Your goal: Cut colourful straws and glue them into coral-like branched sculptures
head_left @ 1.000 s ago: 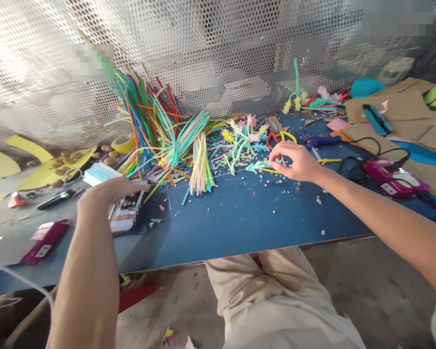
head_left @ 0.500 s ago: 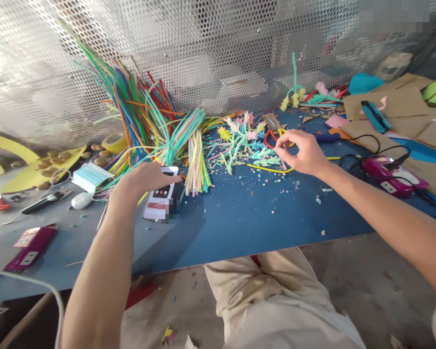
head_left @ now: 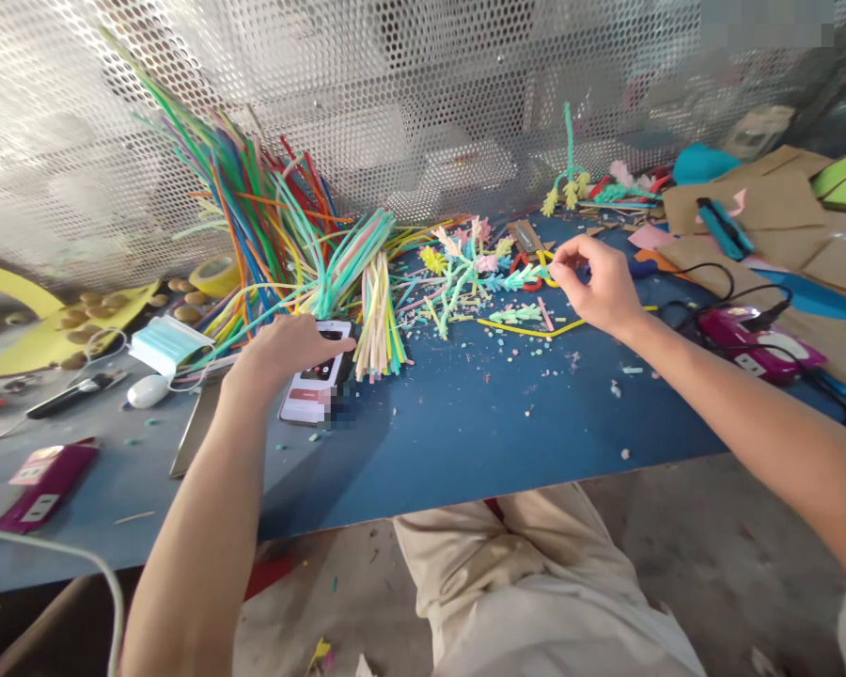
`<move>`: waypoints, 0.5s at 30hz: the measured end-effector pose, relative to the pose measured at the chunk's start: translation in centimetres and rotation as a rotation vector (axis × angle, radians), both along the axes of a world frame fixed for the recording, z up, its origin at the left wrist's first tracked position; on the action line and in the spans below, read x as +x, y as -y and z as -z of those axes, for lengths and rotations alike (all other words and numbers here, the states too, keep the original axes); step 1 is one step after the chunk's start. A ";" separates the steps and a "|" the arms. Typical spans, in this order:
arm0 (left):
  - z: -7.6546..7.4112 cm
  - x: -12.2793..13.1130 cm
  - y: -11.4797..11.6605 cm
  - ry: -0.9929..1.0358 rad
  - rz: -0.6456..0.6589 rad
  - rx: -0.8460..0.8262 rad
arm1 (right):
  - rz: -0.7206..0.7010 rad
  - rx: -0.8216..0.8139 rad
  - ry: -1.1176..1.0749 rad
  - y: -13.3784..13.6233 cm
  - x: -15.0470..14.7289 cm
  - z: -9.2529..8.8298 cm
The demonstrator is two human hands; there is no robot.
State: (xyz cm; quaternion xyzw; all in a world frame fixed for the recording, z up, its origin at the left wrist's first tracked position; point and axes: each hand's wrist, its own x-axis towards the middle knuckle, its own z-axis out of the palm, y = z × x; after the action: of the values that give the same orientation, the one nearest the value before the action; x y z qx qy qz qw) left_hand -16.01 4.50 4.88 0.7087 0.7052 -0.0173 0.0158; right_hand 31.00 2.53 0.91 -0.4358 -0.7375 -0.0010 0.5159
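Observation:
My left hand (head_left: 288,350) is closed around the upper left part of a smartphone (head_left: 310,400) with a lit screen; its thumb lies across the screen and the other fingers are hidden from me. Between thumb and forefinger, my right hand (head_left: 596,287) pinches the tip of a light green pipe-cleaner sprig (head_left: 513,278). A second green sprig (head_left: 518,315) lies just below it on the table, next to a bent yellow pipe cleaner (head_left: 514,328). Left of these is a pile of pastel pipe-cleaner sprigs (head_left: 458,273). Red-and-yellow-handled scissors (head_left: 530,282) lie partly hidden behind the held sprig.
Bundles of long pipe cleaners (head_left: 254,226) lean against the perforated metal screen (head_left: 423,113). A face mask (head_left: 169,344), a white mouse (head_left: 148,391) and a magenta box (head_left: 46,484) are on the left. Cardboard (head_left: 747,202) and a corded magenta device (head_left: 761,343) sit on the right.
My right hand has shifted slightly right and up, raising one green sprig off the other. My left hand stays on the smartphone, and the view has shifted a little.

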 end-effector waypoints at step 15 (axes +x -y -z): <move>0.0 -0.3 -0.9 -0.103 -0.215 0.043 | 0.033 -0.005 -0.067 -0.7 0.4 0.5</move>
State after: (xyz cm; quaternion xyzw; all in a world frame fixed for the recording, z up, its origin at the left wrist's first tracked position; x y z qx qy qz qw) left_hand -16.27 5.42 4.86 0.6274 0.7771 -0.0368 -0.0341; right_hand 31.41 3.22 0.45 -0.4488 -0.7125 0.0069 0.5393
